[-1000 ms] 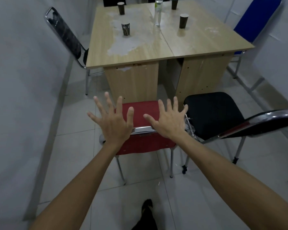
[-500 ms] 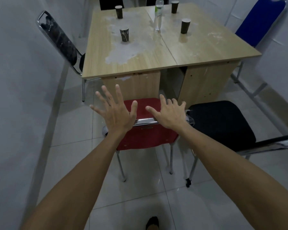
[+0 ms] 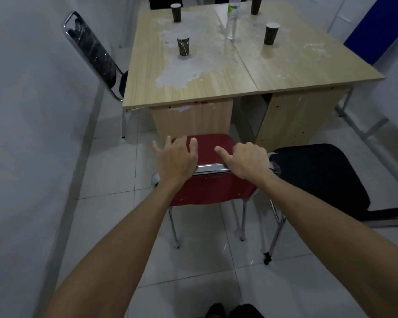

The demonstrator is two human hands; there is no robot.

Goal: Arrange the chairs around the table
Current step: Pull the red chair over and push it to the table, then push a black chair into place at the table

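A red chair with a chrome top rail stands just in front of me, its seat facing the near end of the wooden table. My left hand lies on the left part of the rail with its fingers bent over the backrest. My right hand grips the right part of the rail, fingers curled and one finger sticking out. A black chair stands right beside the red one. Another black chair is tucked at the table's left side, and a blue chair stands at its far right.
Several dark paper cups and a clear bottle stand on the table. A grey wall runs close along the left, leaving a narrow strip of tiled floor. My shoes are at the bottom edge.
Both hands dropped from spread open above the backrest onto the red chair's top rail and curled over it. The view has moved closer to the table.
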